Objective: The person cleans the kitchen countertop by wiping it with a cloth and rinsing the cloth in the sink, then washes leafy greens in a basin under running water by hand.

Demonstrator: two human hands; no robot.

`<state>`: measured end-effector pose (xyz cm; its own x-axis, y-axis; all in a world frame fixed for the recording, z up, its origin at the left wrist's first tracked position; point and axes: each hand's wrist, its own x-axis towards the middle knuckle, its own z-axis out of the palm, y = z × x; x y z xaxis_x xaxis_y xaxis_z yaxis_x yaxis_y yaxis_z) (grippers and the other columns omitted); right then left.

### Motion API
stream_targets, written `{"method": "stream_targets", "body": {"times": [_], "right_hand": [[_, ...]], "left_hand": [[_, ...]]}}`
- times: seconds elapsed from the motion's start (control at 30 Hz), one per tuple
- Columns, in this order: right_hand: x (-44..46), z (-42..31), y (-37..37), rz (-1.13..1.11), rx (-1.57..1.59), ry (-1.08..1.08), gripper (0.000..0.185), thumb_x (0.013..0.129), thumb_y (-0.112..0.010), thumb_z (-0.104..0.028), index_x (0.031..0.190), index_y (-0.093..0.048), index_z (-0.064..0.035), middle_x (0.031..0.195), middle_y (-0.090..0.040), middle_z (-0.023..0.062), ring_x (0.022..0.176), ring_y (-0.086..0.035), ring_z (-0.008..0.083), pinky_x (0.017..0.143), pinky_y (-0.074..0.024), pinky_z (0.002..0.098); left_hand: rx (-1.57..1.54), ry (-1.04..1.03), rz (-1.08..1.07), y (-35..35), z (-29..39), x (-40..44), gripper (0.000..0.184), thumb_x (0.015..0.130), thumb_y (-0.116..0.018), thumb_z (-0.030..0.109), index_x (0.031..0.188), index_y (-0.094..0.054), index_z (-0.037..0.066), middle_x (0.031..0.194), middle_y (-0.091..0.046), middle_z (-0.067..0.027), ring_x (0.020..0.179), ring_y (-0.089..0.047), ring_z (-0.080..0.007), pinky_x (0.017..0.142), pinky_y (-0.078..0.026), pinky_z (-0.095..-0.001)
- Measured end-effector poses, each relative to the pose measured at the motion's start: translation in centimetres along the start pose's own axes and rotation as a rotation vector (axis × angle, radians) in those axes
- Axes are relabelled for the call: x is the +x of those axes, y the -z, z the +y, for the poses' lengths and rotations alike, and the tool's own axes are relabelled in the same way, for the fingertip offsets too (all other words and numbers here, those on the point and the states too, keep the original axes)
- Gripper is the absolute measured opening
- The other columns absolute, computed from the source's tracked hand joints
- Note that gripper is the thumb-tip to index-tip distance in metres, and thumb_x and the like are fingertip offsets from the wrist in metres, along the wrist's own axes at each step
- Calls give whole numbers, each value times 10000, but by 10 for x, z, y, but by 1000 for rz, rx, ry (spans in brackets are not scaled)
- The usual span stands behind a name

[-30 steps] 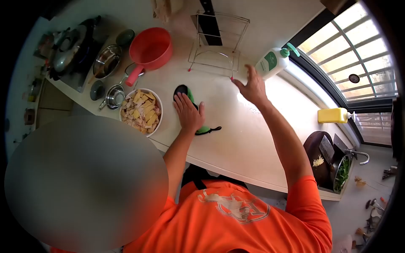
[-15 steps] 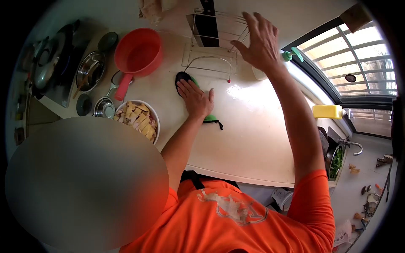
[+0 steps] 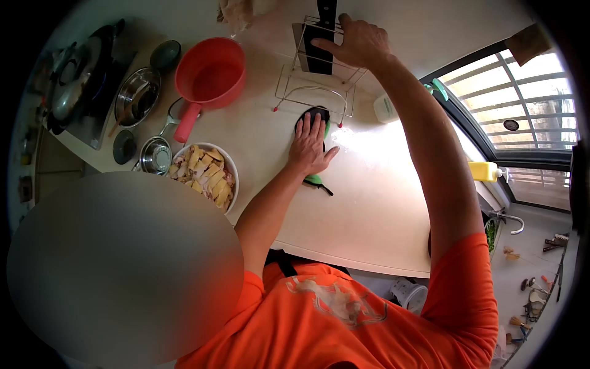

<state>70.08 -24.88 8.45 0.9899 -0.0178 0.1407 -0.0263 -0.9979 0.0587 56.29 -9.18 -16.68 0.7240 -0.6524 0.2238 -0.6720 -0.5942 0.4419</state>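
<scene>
Countertop [image 3: 362, 215]: left hand [image 3: 310, 147] on pad [image 3: 315, 179], right hand [image 3: 364, 46] at rack [image 3: 316, 87], shirt-print [image 3: 337, 301] illegible.

A grey blur [image 3: 123, 270] below the red dipper [image 3: 210, 72] masks part of a food-filled bowl [image 3: 233, 178]. Right of the dipper, a left hand [image 3: 311, 146] covers the middle of a black-and-green pad [image 3: 321, 113], a right forearm [image 3: 424, 117] partly hides a white bottle [image 3: 384, 109], and the top edge crops a black handle [image 3: 327, 8]. Cookware [image 3: 77, 83] at the dipper's far left blurs into shadow.
</scene>
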Motion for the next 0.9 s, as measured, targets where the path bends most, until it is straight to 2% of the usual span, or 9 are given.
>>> {"method": "stream_targets", "body": {"times": [0.17, 0.2, 0.3, 0.4, 0.47, 0.57, 0.67, 0.8, 0.9], "right_hand": [[-13, -7, 18, -66, 47, -125, 725, 904, -543, -711, 1114, -689, -32, 995, -730, 194, 984, -711, 344, 859, -546, 488], [-17, -4, 19, -53, 59, -98, 703, 933, -535, -687, 1126, -683, -27, 902, -732, 181, 856, -733, 315, 744, -573, 460], [-44, 13, 30, -89, 158, -194, 655, 970, -514, -658, 1102, -694, -42, 782, -722, 150, 666, -717, 268, 613, -563, 416], [-75, 28, 71, 31, 108, -221, 625, 982, -521, -638, 1057, -714, -49, 688, -699, 129, 554, -680, 225, 552, -548, 392], [-97, 42, 97, 49, 102, -255, 603, 980, -537, -627, 1042, -726, -57, 670, -699, 111, 562, -682, 205, 550, -540, 386], [-135, 65, 116, 88, 103, -248, 540, 970, -582, -596, 1053, -741, -86, 643, -698, 81, 553, -675, 194, 536, -509, 382], [-178, 68, 139, 53, 102, -336, 445, 959, -630, -519, 1057, -740, -99, 666, -681, 116, 609, -666, 294, 610, -496, 414], [-234, 81, 152, 77, 79, -406, 393, 934, -695, -435, 914, -741, -46, 759, -696, 155, 712, -662, 349, 691, -489, 442], [-266, 91, 156, 102, 117, -445, 340, 921, -718, -349, 889, -734, -10, 756, -679, 185, 684, -627, 375, 648, -458, 441]], "left_hand": [[54, 160, -33, 22, 10, -44, 923, 941, -529, 561, 1484, -316, -154, 1584, -206, -379, 1494, -139, -526, 1229, -73, -585], [98, 243, -20, 26, 10, -50, 918, 946, -521, 556, 1485, -312, -157, 1586, -193, -383, 1495, -127, -532, 1229, -67, -587], [201, 455, -49, 38, -9, -46, 949, 967, -465, 571, 1509, -232, -172, 1597, -139, -393, 1499, -79, -539, 1229, -21, -588], [278, 574, -18, 37, -44, -19, 953, 979, -431, 585, 1519, -205, -167, 1601, -139, -387, 1501, -76, -537, 1230, -22, -582], [285, 625, -43, 41, -63, 12, 950, 983, -415, 592, 1522, -206, -162, 1604, -140, -381, 1502, -72, -537, 1232, -22, -574], [326, 545, 40, 29, -105, 54, 978, 965, -425, 627, 1527, -217, -146, 1611, -153, -362, 1499, -94, -535, 1226, -36, -582], [309, 457, 27, 27, -125, 105, 1006, 952, -437, 654, 1535, -211, -134, 1620, -155, -343, 1509, -95, -512, 1228, -40, -573], [281, 220, -32, 11, -101, 152, 1020, 930, -464, 675, 1541, -230, -107, 1616, -204, -315, 1498, -150, -500, 1226, -87, -569], [229, -1, -67, -5, -49, 152, 997, 912, -527, 649, 1527, -272, -93, 1592, -264, -309, 1470, -220, -500, 1220, -138, -567]]}}
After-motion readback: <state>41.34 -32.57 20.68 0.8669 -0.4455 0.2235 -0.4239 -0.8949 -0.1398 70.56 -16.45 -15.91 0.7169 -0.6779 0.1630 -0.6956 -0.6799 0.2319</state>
